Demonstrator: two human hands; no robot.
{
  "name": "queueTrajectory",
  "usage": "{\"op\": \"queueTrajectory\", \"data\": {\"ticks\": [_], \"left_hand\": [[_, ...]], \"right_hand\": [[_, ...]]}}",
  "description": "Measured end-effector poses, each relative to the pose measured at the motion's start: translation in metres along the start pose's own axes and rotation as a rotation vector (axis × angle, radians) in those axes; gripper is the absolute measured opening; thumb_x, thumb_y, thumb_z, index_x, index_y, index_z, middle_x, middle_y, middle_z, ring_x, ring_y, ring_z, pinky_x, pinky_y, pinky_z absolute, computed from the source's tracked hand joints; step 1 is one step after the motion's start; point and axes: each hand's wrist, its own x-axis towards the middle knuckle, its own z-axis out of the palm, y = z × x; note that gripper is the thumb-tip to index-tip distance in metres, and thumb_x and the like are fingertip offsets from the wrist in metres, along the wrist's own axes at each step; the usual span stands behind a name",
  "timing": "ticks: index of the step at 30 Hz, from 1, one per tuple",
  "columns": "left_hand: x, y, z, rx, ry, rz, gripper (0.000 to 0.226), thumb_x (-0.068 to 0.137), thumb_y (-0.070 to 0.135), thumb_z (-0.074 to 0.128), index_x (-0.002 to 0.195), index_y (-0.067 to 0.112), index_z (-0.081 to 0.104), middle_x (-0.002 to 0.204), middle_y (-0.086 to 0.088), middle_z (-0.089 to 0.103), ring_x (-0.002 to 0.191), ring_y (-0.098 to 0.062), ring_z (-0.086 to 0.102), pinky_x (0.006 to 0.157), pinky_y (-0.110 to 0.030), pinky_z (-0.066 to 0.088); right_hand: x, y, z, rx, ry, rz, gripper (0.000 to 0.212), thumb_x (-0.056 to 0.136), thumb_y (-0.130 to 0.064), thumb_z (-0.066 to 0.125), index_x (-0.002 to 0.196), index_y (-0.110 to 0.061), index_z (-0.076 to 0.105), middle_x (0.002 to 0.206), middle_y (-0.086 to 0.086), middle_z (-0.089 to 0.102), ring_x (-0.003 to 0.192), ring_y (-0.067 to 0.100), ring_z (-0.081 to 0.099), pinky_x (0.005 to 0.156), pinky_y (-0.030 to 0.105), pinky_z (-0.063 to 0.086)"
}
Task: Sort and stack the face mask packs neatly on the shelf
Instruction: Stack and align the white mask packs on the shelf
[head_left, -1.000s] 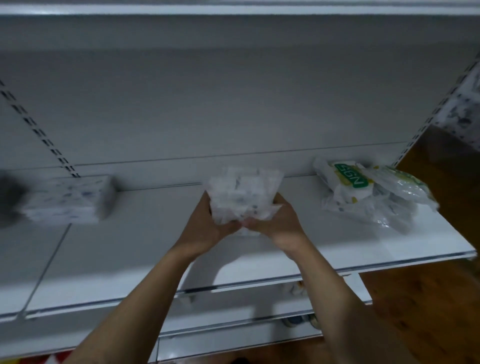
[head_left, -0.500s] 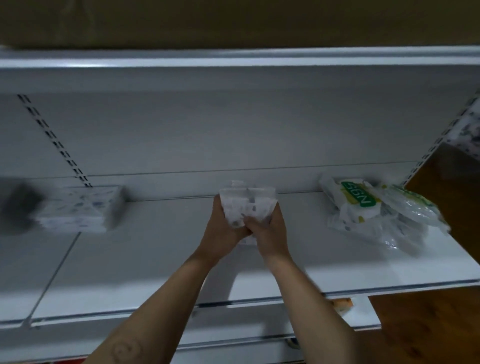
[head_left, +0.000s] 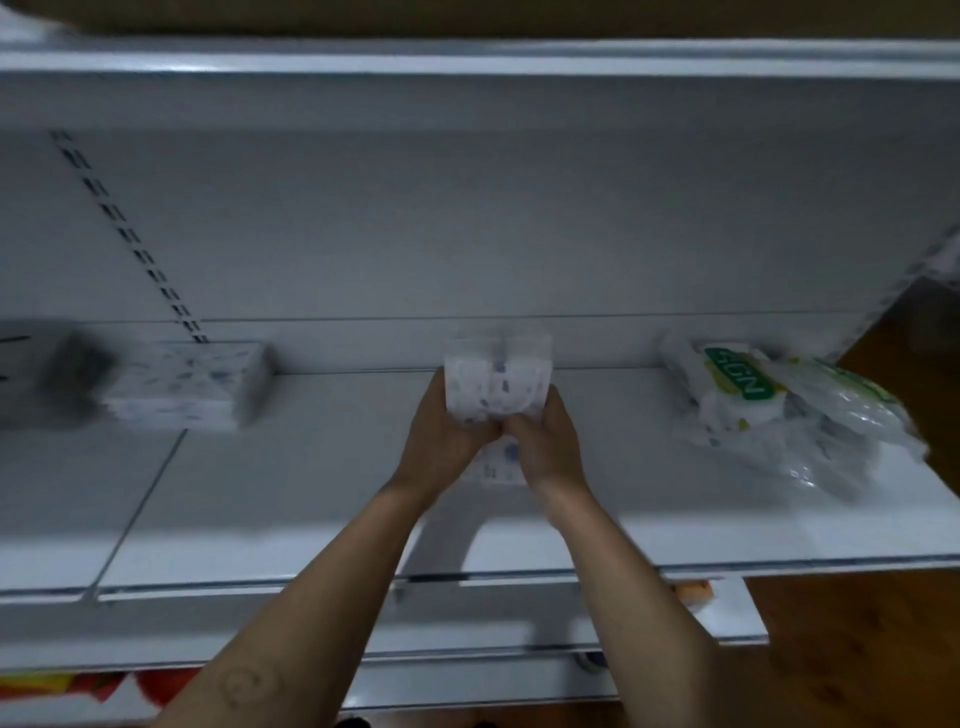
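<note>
A bundle of white face mask packs with blue specks (head_left: 497, 384) stands upright over the middle of the white shelf (head_left: 322, 499). My left hand (head_left: 441, 441) grips its left side and my right hand (head_left: 545, 444) grips its right side, thumbs meeting in front. A neat stack of the same speckled packs (head_left: 192, 384) lies at the shelf's left. A loose heap of clear-wrapped packs with a green label (head_left: 769, 405) lies at the right.
A dark blurred object (head_left: 47, 374) sits at the far left of the shelf. Lower shelves (head_left: 519, 623) jut out below, with an orange item (head_left: 693, 592) under the shelf edge. Wooden floor (head_left: 857, 649) shows at the right.
Both hands have pushed the bundle farther back toward the rear wall and closed in on its sides. The view has tilted upward, showing more of the upper shelf.
</note>
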Motion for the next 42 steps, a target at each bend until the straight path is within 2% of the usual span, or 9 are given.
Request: {"op": "queueTrajectory", "data": {"ticks": [4, 10, 15, 21, 24, 27, 31, 36, 42], "left_hand": [[-0.012, 0.004, -0.031, -0.307, 0.036, -0.164, 0.06, 0.062, 0.015, 0.076, 0.12, 0.012, 0.063, 0.112, -0.011, 0.072, 0.103, -0.032, 0.069, 0.089, -0.055, 0.055], [-0.022, 0.007, -0.09, -0.882, 0.338, -0.356, 0.066, 0.067, 0.004, 0.067, 0.131, 0.0, 0.054, 0.122, -0.025, 0.065, 0.104, -0.039, 0.066, 0.089, -0.051, 0.056], [-0.028, 0.007, -0.137, -0.879, 0.583, -0.318, 0.048, 0.079, -0.01, 0.064, 0.121, 0.012, 0.059, 0.116, -0.021, 0.068, 0.102, -0.039, 0.066, 0.089, -0.059, 0.052], [-0.036, -0.007, -0.25, -0.719, 0.746, -0.343, 0.067, 0.076, 0.013, 0.076, 0.137, 0.005, 0.046, 0.122, -0.024, 0.063, 0.095, -0.035, 0.067, 0.068, -0.04, 0.057], [-0.029, -0.007, -0.295, -0.447, 0.736, -0.398, 0.047, 0.084, 0.017, 0.074, 0.122, -0.003, 0.054, 0.113, -0.02, 0.067, 0.094, -0.03, 0.066, 0.066, -0.035, 0.056], [-0.012, 0.002, -0.327, -0.013, 0.743, -0.27, 0.024, 0.089, 0.027, 0.07, 0.096, 0.006, 0.062, 0.091, -0.01, 0.067, 0.079, -0.022, 0.063, 0.069, -0.033, 0.049], [0.019, 0.008, -0.356, 0.486, 0.611, -0.322, 0.055, 0.095, 0.048, 0.055, 0.129, 0.005, 0.054, 0.125, -0.012, 0.062, 0.115, -0.031, 0.058, 0.096, -0.036, 0.044], [0.04, -0.009, -0.363, 0.619, 0.337, -0.385, 0.071, 0.099, 0.048, 0.047, 0.149, 0.0, 0.031, 0.151, -0.018, 0.041, 0.138, -0.032, 0.04, 0.111, -0.036, 0.031], [0.049, -0.036, -0.372, 0.668, 0.275, -0.452, 0.067, 0.097, 0.048, 0.049, 0.138, -0.004, 0.045, 0.135, -0.02, 0.056, 0.123, -0.035, 0.055, 0.098, -0.037, 0.044]], "right_hand": [[-0.005, -0.008, 0.009, -0.126, -0.196, -0.07, 0.021, 0.09, -0.019, 0.063, 0.108, -0.027, 0.057, 0.098, -0.011, 0.064, 0.076, -0.006, 0.06, 0.056, 0.006, 0.044], [-0.02, -0.004, 0.062, 0.21, -0.387, 0.039, 0.068, 0.061, -0.04, 0.079, 0.122, -0.016, 0.06, 0.116, 0.006, 0.07, 0.103, 0.022, 0.068, 0.076, 0.033, 0.056], [-0.031, -0.019, 0.147, 0.204, -0.217, 0.063, 0.027, 0.078, 0.0, 0.068, 0.09, -0.024, 0.07, 0.09, -0.003, 0.075, 0.083, 0.017, 0.071, 0.07, 0.03, 0.057], [-0.016, -0.032, 0.214, 0.115, -0.23, 0.138, 0.027, 0.073, -0.006, 0.074, 0.098, -0.014, 0.069, 0.098, 0.009, 0.072, 0.083, 0.024, 0.069, 0.07, 0.034, 0.052], [-0.005, -0.038, 0.253, 0.144, -0.168, 0.211, 0.041, 0.072, -0.008, 0.08, 0.11, -0.002, 0.064, 0.103, 0.018, 0.07, 0.084, 0.028, 0.067, 0.066, 0.033, 0.052], [0.01, -0.05, 0.289, 0.086, -0.114, 0.17, 0.037, 0.072, -0.013, 0.082, 0.102, 0.0, 0.067, 0.097, 0.019, 0.071, 0.079, 0.027, 0.067, 0.064, 0.033, 0.051], [0.027, -0.061, 0.324, -0.025, 0.018, 0.106, 0.048, 0.071, -0.022, 0.085, 0.104, -0.008, 0.053, 0.091, 0.003, 0.06, 0.079, 0.021, 0.061, 0.068, 0.031, 0.052], [0.034, -0.045, 0.337, -0.226, 0.138, 0.035, 0.046, 0.077, -0.023, 0.079, 0.114, -0.007, 0.055, 0.104, 0.007, 0.063, 0.083, 0.017, 0.055, 0.071, 0.024, 0.044], [0.028, -0.034, 0.347, -0.565, 0.171, 0.026, 0.046, 0.084, -0.033, 0.066, 0.122, -0.011, 0.051, 0.113, 0.011, 0.064, 0.1, 0.03, 0.062, 0.076, 0.029, 0.047]]}}
